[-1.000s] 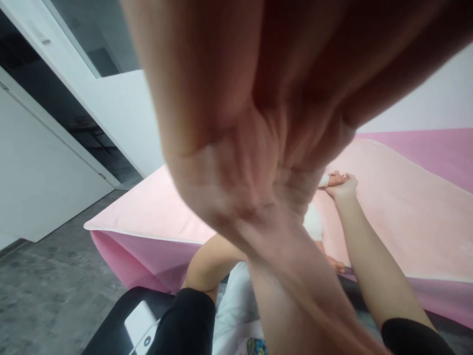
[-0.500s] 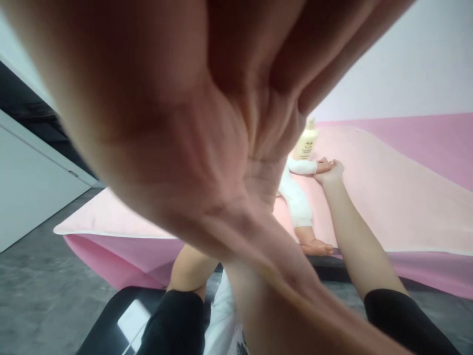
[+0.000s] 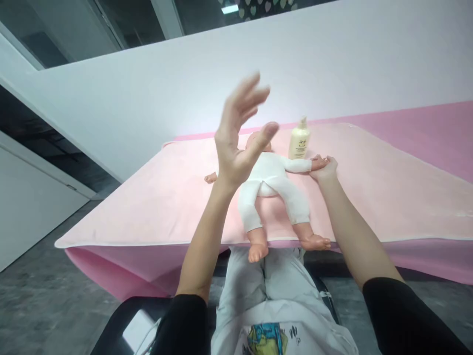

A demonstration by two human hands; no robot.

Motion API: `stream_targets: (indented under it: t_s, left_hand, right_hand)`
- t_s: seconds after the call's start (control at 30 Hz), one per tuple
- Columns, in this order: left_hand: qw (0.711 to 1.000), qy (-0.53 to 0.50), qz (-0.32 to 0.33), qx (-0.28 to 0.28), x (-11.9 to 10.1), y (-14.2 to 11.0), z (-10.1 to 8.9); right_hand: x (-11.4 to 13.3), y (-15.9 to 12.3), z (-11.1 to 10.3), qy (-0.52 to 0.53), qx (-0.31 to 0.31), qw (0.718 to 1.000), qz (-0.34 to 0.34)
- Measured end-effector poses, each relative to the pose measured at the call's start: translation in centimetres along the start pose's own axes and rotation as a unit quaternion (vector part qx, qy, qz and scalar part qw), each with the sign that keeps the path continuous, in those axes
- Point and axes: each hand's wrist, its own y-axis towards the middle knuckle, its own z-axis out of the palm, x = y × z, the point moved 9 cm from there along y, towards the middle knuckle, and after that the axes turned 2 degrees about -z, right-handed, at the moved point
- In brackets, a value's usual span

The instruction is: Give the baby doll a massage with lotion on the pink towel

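The person's left hand (image 3: pixel 238 135) is raised over the pink surface (image 3: pixel 148 212), open and empty, its fingers slightly bent and blurred, thumb well apart. Behind it, partly hidden, the doll (image 3: pixel 271 170) in white lies with its head at the far side and its feet at the near edge. A pump bottle (image 3: pixel 299 140) stands just beyond the doll's outstretched right-side arm. At right, the right hand (image 3: pixel 325 168), loosely curled, holds that arm's small hand.
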Motion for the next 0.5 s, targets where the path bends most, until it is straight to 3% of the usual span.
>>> stream_targets:
  t_s: [0.07, 0.17, 0.23, 0.3, 0.4, 0.5]
  left_hand:
    - [0.999, -0.011, -0.025, -0.020, 3.1, -1.7, 1.4]
    - [0.990, 0.052, -0.131, -0.002, 11.4, -6.1, 3.7]
    - [0.973, 0.084, -0.214, -0.008, 17.0, -9.5, 3.9]
    - [0.949, 0.106, -0.297, -0.013, 21.3, -12.5, 3.4]
    - [0.931, 0.124, -0.343, -0.030, 23.5, -14.7, 2.3]
    - [0.926, 0.161, -0.341, 0.004, 23.1, -14.7, 2.4]
  right_hand:
    - [-0.1, 0.0, -0.1, 0.016, -0.006, 1.000, 0.009]
    - [-0.2, 0.1, 0.0, 0.021, 0.001, 1.000, 0.010]
    - [-0.2, 0.3, 0.0, 0.023, 0.006, 1.000, 0.008]
    - [-0.2, 0.4, -0.2, 0.026, 0.002, 1.000, 0.002]
    - [-0.1, 0.4, -0.4, 0.035, -0.007, 0.999, -0.007]
    - [-0.2, 0.3, -0.4, 0.039, -0.012, 0.999, -0.002]
